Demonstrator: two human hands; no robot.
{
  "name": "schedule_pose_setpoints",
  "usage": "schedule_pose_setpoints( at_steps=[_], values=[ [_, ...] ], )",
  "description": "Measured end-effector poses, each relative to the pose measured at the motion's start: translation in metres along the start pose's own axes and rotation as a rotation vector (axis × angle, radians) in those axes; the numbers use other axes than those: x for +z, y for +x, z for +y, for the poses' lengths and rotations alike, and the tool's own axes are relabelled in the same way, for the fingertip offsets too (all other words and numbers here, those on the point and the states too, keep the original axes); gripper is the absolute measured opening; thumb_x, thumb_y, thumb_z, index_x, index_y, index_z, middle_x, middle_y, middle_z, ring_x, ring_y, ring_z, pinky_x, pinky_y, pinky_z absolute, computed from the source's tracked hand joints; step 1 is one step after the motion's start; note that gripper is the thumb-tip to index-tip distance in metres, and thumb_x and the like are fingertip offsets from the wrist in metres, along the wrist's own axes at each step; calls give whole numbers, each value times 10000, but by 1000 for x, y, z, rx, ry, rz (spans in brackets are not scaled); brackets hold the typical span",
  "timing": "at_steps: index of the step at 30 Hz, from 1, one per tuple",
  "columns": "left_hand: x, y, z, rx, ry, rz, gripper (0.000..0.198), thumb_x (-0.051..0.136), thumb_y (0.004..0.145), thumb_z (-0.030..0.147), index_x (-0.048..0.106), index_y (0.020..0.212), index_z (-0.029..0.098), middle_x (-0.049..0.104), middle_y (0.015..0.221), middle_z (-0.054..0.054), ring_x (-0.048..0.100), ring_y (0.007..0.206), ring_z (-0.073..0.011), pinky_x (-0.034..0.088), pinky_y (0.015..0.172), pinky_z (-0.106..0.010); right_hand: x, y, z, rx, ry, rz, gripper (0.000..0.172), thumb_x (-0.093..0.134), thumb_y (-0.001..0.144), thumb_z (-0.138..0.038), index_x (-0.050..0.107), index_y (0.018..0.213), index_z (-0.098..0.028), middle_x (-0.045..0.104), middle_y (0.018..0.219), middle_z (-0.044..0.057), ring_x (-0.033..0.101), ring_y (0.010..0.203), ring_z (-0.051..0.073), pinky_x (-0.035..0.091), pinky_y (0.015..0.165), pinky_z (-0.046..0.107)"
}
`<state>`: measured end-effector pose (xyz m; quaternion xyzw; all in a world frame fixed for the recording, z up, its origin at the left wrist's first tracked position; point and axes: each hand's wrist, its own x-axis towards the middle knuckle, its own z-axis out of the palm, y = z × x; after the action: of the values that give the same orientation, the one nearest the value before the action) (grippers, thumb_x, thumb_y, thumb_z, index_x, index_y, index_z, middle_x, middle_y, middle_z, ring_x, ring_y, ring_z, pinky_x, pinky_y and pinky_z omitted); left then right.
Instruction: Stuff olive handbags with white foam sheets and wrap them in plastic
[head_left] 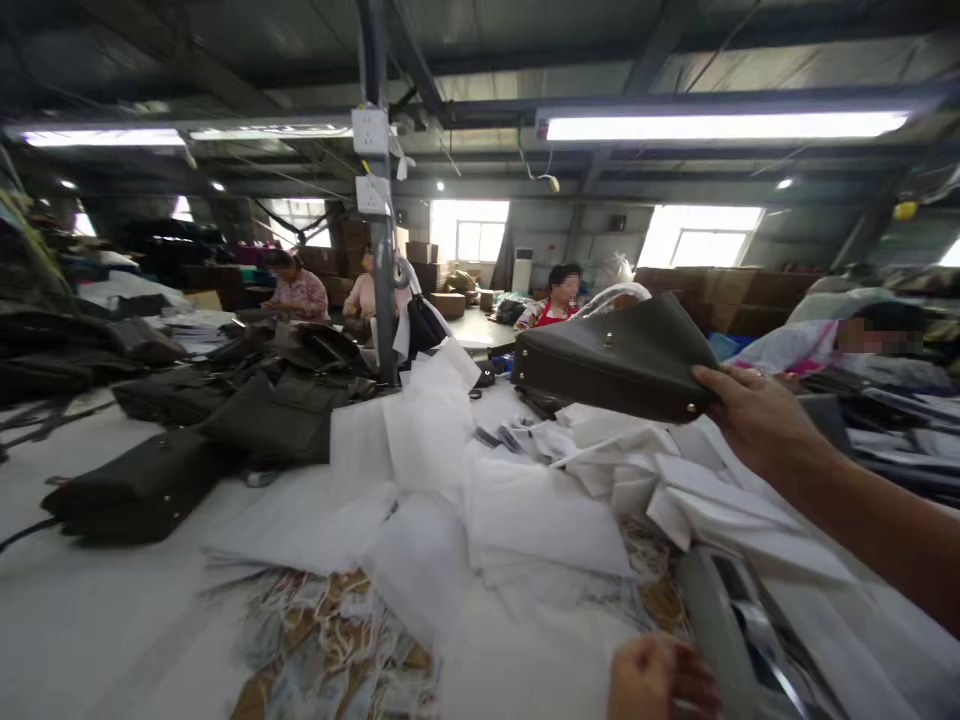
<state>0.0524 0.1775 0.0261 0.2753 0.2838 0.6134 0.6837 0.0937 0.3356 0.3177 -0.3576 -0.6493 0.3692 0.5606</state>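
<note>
My right hand (750, 410) reaches in from the right edge and grips one end of a dark handbag (615, 365), close to a corner. The bag is held up on its side above the table, with small metal studs showing at its corners and a metal fitting on its panel. My left hand (664, 680) is low at the bottom edge, its fingers curled and smeared by motion, so what they hold, if anything, is unclear. It is near white sheets (540, 510) and a grey device (742, 620). White folded padding (720, 500) lies below the handbag.
Several dark bags (277, 410) are heaped at left on the white table (97, 620). Tags with strings (345, 640) lie in front. A post (384, 280) with sockets rises behind the sheets. Co-workers (296, 290) sit beyond; another person (795, 345) bends at right.
</note>
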Motion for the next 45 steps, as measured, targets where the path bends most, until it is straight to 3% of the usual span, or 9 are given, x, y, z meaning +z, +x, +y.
schedule_pose_setpoints(
  at_steps=[2,7,14,20,22,25,29,37,45],
  values=[
    [-3,-27,37,28,-356,216,575,565,849,690,641,1122,189,681,1140,-129,669,1032,-250,507,944,-418,-30,-58,-11,2,-30,-27,115,617,833,-296,711,827,-229,746,830,18,642,716,122,550,585,170],
    [-14,-132,118,166,-684,324,373,507,955,522,666,1161,255,696,1189,-102,640,1136,-314,468,1012,-570,-68,-219,7,332,-4,-42,351,726,789,-445,723,1036,-196,758,881,33,703,719,203,587,537,247],
    [-46,-246,67,-36,-352,686,233,590,912,315,711,1055,177,753,1012,-100,673,1070,-312,519,967,-543,-113,-361,56,428,-449,-167,530,571,838,-660,749,1080,-224,771,1044,59,716,996,308,627,772,315],
    [-76,-310,72,247,542,976,386,584,928,367,585,1295,247,570,1410,-67,491,1347,-243,384,1142,-422,-134,-410,76,-80,-771,-279,584,544,921,-556,517,1426,-262,581,1419,90,597,1247,320,538,1015,466],
    [-68,-317,83,423,1095,848,443,542,957,427,526,1370,268,518,1466,-71,440,1389,-254,331,1178,-462,-127,-419,73,-307,-819,-476,662,611,904,-506,423,1496,-277,482,1510,75,487,1362,308,449,1117,476],
    [-44,-308,88,547,1798,269,630,624,907,488,412,1471,305,474,1511,-69,404,1416,-276,361,1167,-492,-111,-420,69,-497,-853,-746,830,694,856,-429,288,1560,-258,386,1571,71,367,1442,301,350,1187,494],
    [-21,-278,84,468,2191,-247,1014,844,704,471,290,1533,286,372,1572,-92,357,1437,-333,391,1143,-555,-99,-406,72,-527,-904,-840,895,676,800,-189,231,1574,-246,313,1606,62,305,1473,293,305,1202,526],
    [-63,-267,54,570,2290,-307,569,504,973,171,370,1490,366,501,1485,20,469,1370,-245,450,1111,-448,-90,-420,122,-615,-868,-816,671,459,922,-63,349,1520,-345,503,1492,-25,447,1395,240,403,1138,489],
    [-57,-276,27,418,2205,-282,812,637,870,558,193,1537,429,25,1660,-94,216,1478,-407,343,1134,-610,-93,-444,128,-335,-741,-863,704,589,932,-414,288,1554,-280,392,1566,67,355,1449,294,329,1176,536]
  ],
)
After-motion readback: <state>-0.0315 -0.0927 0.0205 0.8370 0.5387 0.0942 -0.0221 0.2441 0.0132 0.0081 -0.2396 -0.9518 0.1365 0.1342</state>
